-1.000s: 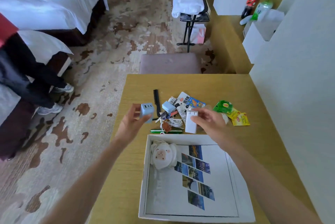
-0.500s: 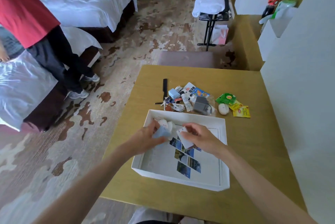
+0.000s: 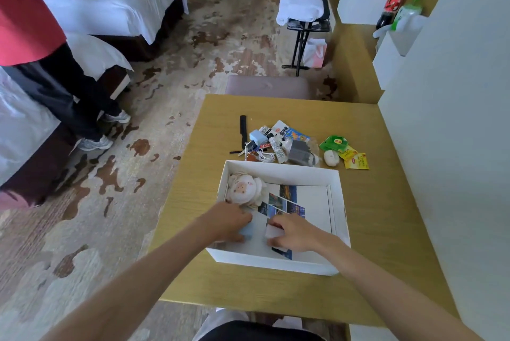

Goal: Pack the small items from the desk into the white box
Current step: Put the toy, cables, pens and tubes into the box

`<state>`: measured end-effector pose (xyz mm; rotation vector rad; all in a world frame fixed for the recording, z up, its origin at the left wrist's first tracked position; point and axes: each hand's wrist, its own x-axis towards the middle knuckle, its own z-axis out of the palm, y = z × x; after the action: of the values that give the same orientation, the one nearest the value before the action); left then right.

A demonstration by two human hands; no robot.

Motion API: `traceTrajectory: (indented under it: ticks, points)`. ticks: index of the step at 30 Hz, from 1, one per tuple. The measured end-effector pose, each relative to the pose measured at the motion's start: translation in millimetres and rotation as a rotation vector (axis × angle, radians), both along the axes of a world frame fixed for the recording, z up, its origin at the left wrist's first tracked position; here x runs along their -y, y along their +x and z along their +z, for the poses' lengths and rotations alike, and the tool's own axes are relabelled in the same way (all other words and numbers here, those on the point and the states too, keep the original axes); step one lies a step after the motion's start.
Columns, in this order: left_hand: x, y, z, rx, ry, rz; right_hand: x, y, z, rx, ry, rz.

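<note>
The white box [image 3: 339,202] lies on the wooden desk [image 3: 386,230]. Both of my hands are inside it, near its front wall. My left hand [image 3: 230,223] presses a light blue charger cube [image 3: 248,231] onto the box floor. My right hand [image 3: 292,233] holds a white adapter [image 3: 271,231] down beside it. A pale plush pig [image 3: 244,188] sits in the box's far left corner, next to a strip of photos [image 3: 284,202]. Behind the box lies a pile of small items: a black comb [image 3: 243,128], a blue case [image 3: 258,137], a grey pouch [image 3: 299,151], a white oval [image 3: 331,158] and tea packets [image 3: 350,154].
A padded stool [image 3: 267,86] stands behind the desk. A white wall [image 3: 455,119] borders the desk on the right. A person in a red top and dark trousers [image 3: 55,78] stands at the left between the beds. A luggage rack [image 3: 306,23] stands further back.
Both hands have carried the blue charger and the white adapter from above the pile down into the box, then lower to its front floor. The view has pulled back.
</note>
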<state>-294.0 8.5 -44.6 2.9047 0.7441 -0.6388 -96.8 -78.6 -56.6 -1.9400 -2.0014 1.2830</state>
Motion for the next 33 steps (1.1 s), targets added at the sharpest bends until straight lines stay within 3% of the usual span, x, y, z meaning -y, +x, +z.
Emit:
traceTrajectory:
  ticks: [7,22,33]
  points:
    - [-3.6,-7.8,3.3,-0.032,-0.027,-0.127,-6.9,-20.6,-4.2,0.082,-0.004,0.051]
    - [-1.2,-15.7,8.5,-0.129,-0.126,-0.111,-4.1,-42.3,0.2,-0.095,-0.147,-0.003]
    - [-2.8,-24.6,11.7,-0.017,-0.014,-0.184,-7.4,-41.7,8.0,-0.235,-0.185,-0.127]
